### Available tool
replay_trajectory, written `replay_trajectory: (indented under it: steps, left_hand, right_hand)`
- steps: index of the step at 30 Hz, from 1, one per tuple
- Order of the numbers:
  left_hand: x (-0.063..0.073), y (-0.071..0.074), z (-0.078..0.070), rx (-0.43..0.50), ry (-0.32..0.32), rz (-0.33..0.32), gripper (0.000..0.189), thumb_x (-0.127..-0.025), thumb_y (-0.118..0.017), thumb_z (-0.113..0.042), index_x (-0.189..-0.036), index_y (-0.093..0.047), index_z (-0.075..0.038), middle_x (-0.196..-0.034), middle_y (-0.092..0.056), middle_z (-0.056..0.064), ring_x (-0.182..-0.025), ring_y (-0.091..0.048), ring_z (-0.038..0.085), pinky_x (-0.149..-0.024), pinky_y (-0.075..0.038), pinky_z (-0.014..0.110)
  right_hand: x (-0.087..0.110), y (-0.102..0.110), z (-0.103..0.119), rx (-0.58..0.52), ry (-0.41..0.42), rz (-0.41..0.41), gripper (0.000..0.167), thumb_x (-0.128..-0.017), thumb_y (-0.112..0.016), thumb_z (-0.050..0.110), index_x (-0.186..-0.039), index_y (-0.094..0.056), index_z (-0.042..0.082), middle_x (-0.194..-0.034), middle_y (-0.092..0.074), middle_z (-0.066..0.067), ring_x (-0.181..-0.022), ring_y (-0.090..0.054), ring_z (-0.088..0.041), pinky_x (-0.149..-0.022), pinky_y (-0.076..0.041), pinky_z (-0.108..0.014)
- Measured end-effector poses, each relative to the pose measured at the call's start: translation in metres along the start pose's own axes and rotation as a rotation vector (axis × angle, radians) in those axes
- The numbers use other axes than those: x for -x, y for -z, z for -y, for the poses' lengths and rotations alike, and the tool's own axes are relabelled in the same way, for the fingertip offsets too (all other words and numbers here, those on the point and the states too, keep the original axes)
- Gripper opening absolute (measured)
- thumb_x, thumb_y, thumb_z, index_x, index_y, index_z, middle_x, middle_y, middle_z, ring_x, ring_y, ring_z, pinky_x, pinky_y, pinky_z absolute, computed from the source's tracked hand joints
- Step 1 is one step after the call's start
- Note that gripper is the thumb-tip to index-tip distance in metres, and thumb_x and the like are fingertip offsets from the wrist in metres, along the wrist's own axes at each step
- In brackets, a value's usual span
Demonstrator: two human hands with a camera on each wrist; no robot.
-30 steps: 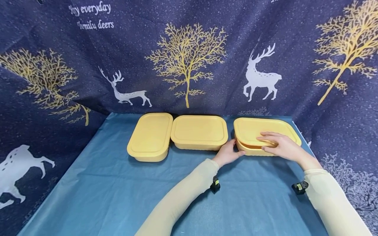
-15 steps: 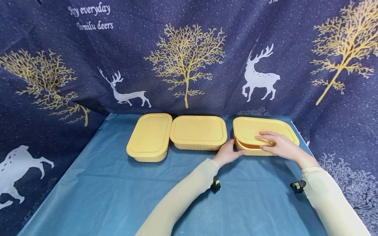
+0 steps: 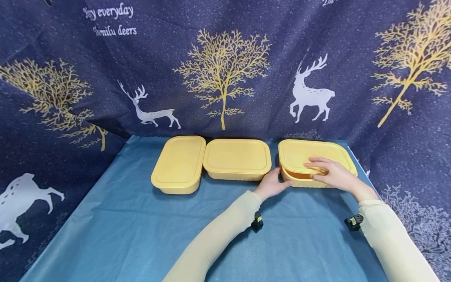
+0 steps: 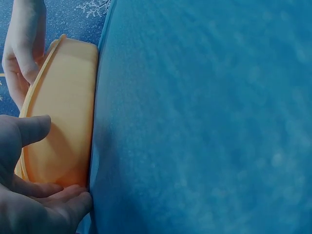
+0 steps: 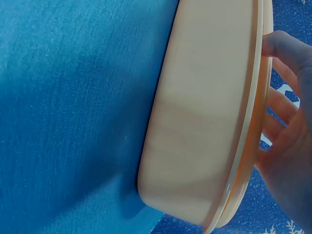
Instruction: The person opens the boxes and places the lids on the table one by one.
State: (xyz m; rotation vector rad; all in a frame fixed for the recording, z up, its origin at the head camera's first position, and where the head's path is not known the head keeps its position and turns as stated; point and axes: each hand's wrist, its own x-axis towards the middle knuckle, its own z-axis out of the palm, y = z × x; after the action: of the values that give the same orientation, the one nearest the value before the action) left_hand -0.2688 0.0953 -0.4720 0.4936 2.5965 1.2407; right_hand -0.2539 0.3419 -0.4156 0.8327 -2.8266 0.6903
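A yellow lidded food container (image 3: 305, 183) stands at the back right of the table. Its lid (image 3: 299, 152) sits loose, and a dark orange gap shows under the front edge. My left hand (image 3: 272, 184) grips the container's front left corner; in the left wrist view, the thumb (image 4: 36, 129) lies against the long wall and the fingers (image 4: 73, 207) bend round the end. My right hand (image 3: 334, 175) pinches the lid's front edge, fingers on top. In the right wrist view, that thumb (image 5: 285, 48) is at the rim beside the lid. The container's inside is mostly hidden.
Two more yellow lidded containers stand to the left, one lengthwise (image 3: 181, 160) and one crosswise (image 3: 237, 156), close together. A blue cloth (image 3: 141, 235) covers the table. Behind hangs a dark blue curtain (image 3: 246, 98) with deer and trees.
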Motion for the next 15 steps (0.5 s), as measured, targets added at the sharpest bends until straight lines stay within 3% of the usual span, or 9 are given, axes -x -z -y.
replay_trajectory:
  steps: [15]
  left_hand:
    - [0.0031,0.001,-0.0015,0.014,0.012,0.014,0.073,-0.097,-0.066,-0.044,-0.155,-0.038,-0.01,-0.154,-0.045,0.006,-0.141,-0.042,0.018,-0.112,-0.037,0.03]
  right_hand:
    - [-0.005,0.0026,-0.007,0.016,0.004,0.038,0.041,-0.09,-0.075,0.01,-0.129,-0.068,0.005,-0.142,-0.054,-0.025,-0.132,-0.044,-0.05,-0.102,-0.038,-0.064]
